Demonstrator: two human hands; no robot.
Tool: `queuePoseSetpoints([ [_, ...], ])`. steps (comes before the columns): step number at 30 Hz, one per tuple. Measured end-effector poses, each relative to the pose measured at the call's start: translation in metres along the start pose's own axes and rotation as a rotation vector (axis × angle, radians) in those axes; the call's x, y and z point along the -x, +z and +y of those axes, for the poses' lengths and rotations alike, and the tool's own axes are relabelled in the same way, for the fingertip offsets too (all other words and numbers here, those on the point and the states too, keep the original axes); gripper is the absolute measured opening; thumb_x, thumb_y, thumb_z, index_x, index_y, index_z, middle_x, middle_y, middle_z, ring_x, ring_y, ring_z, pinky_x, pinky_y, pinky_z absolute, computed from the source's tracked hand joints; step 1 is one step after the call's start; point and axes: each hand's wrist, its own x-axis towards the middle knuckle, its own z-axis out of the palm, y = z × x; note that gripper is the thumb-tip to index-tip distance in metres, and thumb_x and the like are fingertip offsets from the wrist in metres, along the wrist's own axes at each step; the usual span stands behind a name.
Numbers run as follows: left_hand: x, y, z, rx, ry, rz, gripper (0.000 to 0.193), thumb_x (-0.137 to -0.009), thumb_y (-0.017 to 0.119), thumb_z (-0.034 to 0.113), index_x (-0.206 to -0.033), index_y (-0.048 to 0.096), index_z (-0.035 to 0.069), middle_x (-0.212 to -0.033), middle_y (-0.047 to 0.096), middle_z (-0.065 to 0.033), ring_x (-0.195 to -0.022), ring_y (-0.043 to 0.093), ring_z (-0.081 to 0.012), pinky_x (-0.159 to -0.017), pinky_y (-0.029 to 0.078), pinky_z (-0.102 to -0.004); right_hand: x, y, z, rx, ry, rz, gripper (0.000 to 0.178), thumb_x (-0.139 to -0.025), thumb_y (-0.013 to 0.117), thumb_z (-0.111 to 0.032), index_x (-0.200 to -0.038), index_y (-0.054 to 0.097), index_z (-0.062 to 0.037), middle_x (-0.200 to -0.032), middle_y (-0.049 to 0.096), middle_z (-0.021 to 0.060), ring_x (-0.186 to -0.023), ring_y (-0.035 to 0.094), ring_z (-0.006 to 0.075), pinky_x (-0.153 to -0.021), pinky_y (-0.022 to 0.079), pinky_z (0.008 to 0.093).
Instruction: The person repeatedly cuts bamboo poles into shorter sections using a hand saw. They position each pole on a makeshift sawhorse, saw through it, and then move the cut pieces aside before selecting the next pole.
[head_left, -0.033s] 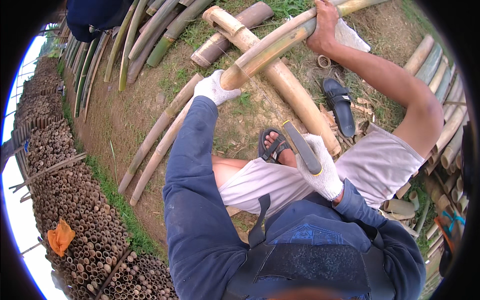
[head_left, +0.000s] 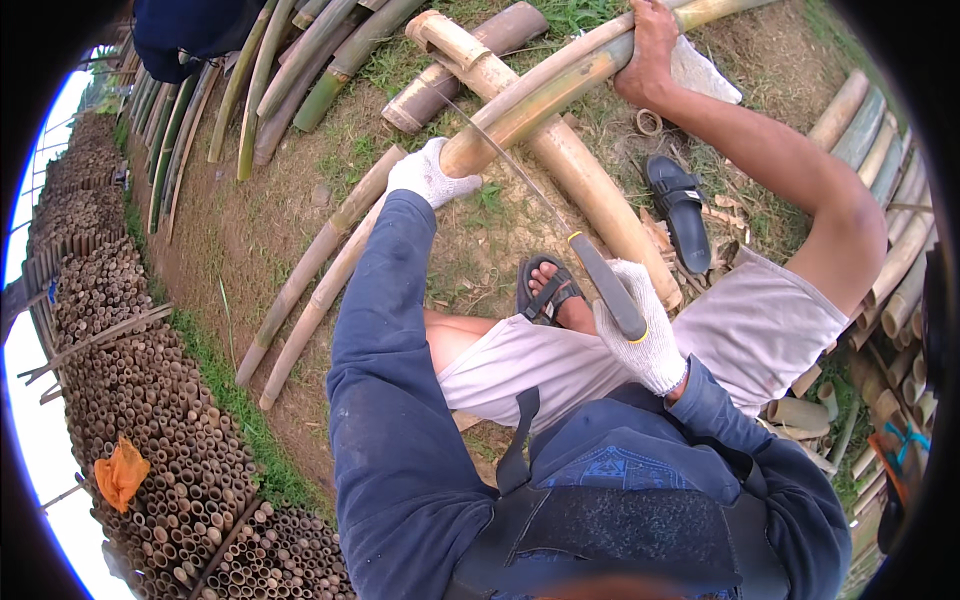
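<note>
Gloved right hand point(head_left: 648, 335) grips knife point(head_left: 560, 225)

Single view only: head-worn fisheye, looking steeply down from above the wearer's chest, facing forward over bare ground. Close range: blue sleeves enter from the lower edge and fill the centre. Wide field; bamboo poles point(head_left: 560, 150) bend toward the rim, stacked bamboo tubes point(head_left: 150, 400) curve along the left. No second view to overlap.

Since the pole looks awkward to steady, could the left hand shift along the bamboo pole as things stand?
Probably yes: the left hand already grips the bamboo pole at its cut end, with bare pole beyond.
</note>
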Motion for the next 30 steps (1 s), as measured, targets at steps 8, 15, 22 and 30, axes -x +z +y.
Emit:
queuePoseSetpoints([
  [8,-0.005,0.004,-0.002,0.03,-0.027,0.115,0.111,-0.07,0.087,0.079,-0.155,0.058,0.014,-0.14,0.076,-0.017,-0.126,0.075,-0.0345,-0.109,0.058,-0.0444,-0.134,0.05,0.04,0.035,-0.009,0.03,0.042,-0.1,0.077,-0.018,-0.137,0.058,-0.0094,-0.119,0.069,0.0169,-0.108,0.072,0.0296,-0.098,0.058,0.0406],
  [15,-0.006,-0.001,-0.002,0.013,-0.042,0.033,0.114,-0.071,0.085,0.08,-0.159,0.055,0.015,-0.144,0.074,-0.018,-0.129,0.073,-0.0345,-0.112,0.057,-0.0434,-0.079,0.028,0.016,0.088,0.071,-0.014,0.047,-0.097,0.079,-0.015,-0.14,0.059,-0.0108,-0.125,0.071,0.0183,-0.119,0.074,0.0384,-0.099,0.059,0.0447],
  [22,-0.008,0.006,-0.005,0.029,-0.014,0.087,0.113,-0.072,0.086,0.077,-0.158,0.055,0.012,-0.14,0.075,-0.0198,-0.126,0.075,-0.0357,-0.109,0.059,-0.0443,-0.008,-0.028,-0.009,0.229,-0.001,-0.014,0.048,-0.096,0.075,-0.009,-0.141,0.059,-0.0103,-0.125,0.069,0.0178,-0.114,0.074,0.0363,-0.101,0.058,0.0407],
  [30,-0.005,-0.001,0.003,0.011,-0.009,0.108,0.098,-0.075,0.088,0.071,-0.15,0.061,0.015,-0.133,0.079,-0.0167,-0.121,0.077,-0.0355,-0.104,0.06,-0.0445,-0.171,0.06,0.038,0.028,-0.071,0.066,0.036,-0.099,0.075,-0.017,-0.132,0.061,-0.0114,-0.116,0.073,0.0178,-0.11,0.075,0.0385,-0.097,0.059,0.0446],
])
